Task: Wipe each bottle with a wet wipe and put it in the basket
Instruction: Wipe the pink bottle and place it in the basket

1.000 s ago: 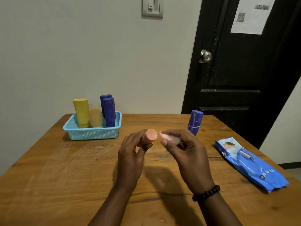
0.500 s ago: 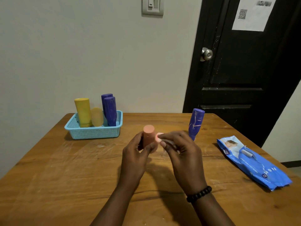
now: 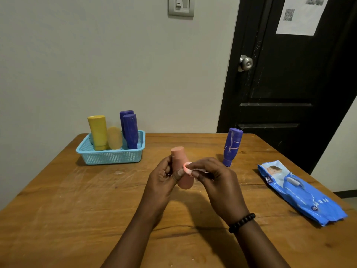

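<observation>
My left hand (image 3: 161, 180) grips a salmon-pink bottle (image 3: 181, 165) upright above the middle of the wooden table (image 3: 77, 209). My right hand (image 3: 216, 180) pinches a small wet wipe (image 3: 188, 170) against the bottle's right side. A purple bottle (image 3: 231, 147) stands cap-down on the table behind my right hand. The light blue basket (image 3: 110, 156) at the back left holds a yellow bottle (image 3: 97, 132), a pale yellow bottle (image 3: 114, 137) and two purple bottles (image 3: 129, 130).
A blue pack of wet wipes (image 3: 301, 192) lies at the table's right edge. A black door (image 3: 289, 84) with a metal knob (image 3: 246, 63) stands behind the table's right corner. A pale wall runs behind the basket.
My left hand has turned the pink bottle from pointing at me to upright. My right hand has brought the wipe against the bottle's side.
</observation>
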Available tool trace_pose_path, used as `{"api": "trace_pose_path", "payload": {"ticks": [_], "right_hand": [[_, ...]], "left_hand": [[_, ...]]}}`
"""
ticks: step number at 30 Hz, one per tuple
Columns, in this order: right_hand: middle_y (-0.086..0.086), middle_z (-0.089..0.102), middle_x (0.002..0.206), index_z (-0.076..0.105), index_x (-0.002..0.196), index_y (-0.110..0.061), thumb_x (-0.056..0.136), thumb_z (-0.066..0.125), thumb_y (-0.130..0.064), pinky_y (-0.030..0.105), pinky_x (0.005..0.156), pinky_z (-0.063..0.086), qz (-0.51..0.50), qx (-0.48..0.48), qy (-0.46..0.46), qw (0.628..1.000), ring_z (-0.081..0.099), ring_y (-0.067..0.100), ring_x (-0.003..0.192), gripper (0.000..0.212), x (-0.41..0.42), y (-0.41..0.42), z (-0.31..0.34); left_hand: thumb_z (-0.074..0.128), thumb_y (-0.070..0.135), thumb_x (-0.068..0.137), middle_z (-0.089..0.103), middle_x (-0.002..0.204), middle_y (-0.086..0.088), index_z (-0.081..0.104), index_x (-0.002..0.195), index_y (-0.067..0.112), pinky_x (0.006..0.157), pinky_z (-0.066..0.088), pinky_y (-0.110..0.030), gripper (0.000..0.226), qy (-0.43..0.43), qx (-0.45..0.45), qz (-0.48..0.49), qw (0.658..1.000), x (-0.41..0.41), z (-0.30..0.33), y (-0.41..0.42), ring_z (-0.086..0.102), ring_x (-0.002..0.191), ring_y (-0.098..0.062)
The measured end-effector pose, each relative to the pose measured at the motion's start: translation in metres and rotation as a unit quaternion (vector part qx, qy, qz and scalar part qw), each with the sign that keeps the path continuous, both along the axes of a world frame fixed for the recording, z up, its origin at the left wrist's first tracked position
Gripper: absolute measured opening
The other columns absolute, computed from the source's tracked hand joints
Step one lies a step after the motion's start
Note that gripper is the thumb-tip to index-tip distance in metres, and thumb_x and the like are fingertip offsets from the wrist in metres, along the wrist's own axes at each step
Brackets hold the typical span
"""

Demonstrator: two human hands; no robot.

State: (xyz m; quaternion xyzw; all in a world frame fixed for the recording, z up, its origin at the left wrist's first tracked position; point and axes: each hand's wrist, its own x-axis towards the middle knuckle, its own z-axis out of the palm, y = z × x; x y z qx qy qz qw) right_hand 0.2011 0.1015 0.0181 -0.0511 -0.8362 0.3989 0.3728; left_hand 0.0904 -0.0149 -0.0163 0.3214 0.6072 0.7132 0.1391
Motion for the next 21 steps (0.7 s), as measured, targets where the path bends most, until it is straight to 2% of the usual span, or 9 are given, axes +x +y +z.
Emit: {"api": "trace_pose_path", "payload": {"ticks": [3,6,8,12,14,16,18,21], "right_hand": [[-0.012,0.068,0.096,0.074,0.095,-0.023,0.085,0.068,-0.005,0.018,0.077,0.053,0.036,-0.04,-0.078,0.995,0.063,0.001,0.093,0.021,0.008,0.008,0.003],[-0.01,0.069,0.1,0.074,0.097,-0.023,0.087,0.066,-0.006,0.02,0.077,0.053,0.035,-0.1,-0.064,0.992,0.063,0.002,0.095,0.021,0.01,0.008,0.004],[-0.012,0.068,0.102,0.073,0.099,-0.023,0.087,0.065,-0.005,0.02,0.081,0.054,-0.001,-0.077,-0.02,0.997,0.062,0.001,0.099,0.023,0.007,0.004,0.006],[-0.014,0.062,0.107,0.072,0.1,-0.021,0.084,0.066,0.004,0.009,0.081,0.05,-0.026,0.009,0.001,1.0,0.057,-0.004,0.104,0.03,0.004,-0.008,-0.001],[-0.015,0.062,0.107,0.072,0.099,-0.022,0.084,0.067,0.004,0.01,0.081,0.05,-0.038,0.012,-0.01,0.999,0.057,-0.004,0.104,0.031,0.005,-0.01,-0.008],[-0.018,0.063,0.102,0.072,0.097,-0.027,0.084,0.068,0.0,0.015,0.082,0.052,-0.064,-0.001,-0.003,0.998,0.059,-0.003,0.1,0.03,0.007,-0.008,-0.014],[-0.017,0.065,0.099,0.072,0.097,-0.027,0.085,0.069,-0.003,0.019,0.08,0.053,-0.091,-0.021,0.019,0.995,0.061,0.0,0.097,0.027,0.006,-0.013,-0.019],[-0.015,0.064,0.1,0.069,0.101,-0.028,0.087,0.068,-0.009,0.016,0.077,0.052,-0.123,-0.077,0.044,0.988,0.06,0.0,0.096,0.022,0.0,-0.028,-0.022]], "left_hand": [[0.065,0.029,0.09,0.069,0.126,0.004,0.05,0.138,0.03,0.098,0.051,-0.036,0.05,-0.05,0.021,0.002,0.999,-0.006,-0.001,0.0,0.065,0.116,-0.01],[0.069,0.033,0.085,0.07,0.124,0.002,0.047,0.14,0.029,0.102,0.051,-0.045,0.06,-0.079,0.033,-0.003,0.996,-0.008,-0.001,0.0,0.066,0.115,-0.015],[0.071,0.028,0.083,0.071,0.122,0.003,0.05,0.135,0.034,0.099,0.053,-0.043,0.056,-0.094,0.043,-0.012,0.995,-0.006,-0.001,0.002,0.067,0.114,-0.015],[0.074,0.021,0.078,0.069,0.123,-0.002,0.05,0.122,0.046,0.092,0.056,-0.046,0.057,-0.15,0.087,-0.008,0.985,-0.009,-0.003,0.001,0.069,0.111,-0.02],[0.077,0.018,0.074,0.061,0.132,-0.012,0.048,0.127,0.045,0.083,0.059,-0.045,0.066,-0.147,0.109,0.005,0.983,-0.01,-0.003,0.002,0.066,0.114,-0.029],[0.077,0.016,0.073,0.049,0.139,-0.007,0.046,0.131,0.047,0.076,0.06,-0.042,0.073,-0.147,0.129,0.021,0.98,-0.01,-0.001,0.003,0.061,0.119,-0.032],[0.074,0.014,0.076,0.047,0.134,-0.003,0.049,0.128,0.043,0.072,0.06,-0.037,0.064,-0.166,0.151,0.04,0.974,-0.009,0.001,0.004,0.06,0.117,-0.029],[0.076,0.014,0.074,0.052,0.128,-0.009,0.053,0.115,0.03,0.075,0.06,-0.036,0.05,-0.206,0.156,0.047,0.965,-0.009,-0.001,0.003,0.064,0.111,-0.029]]}}
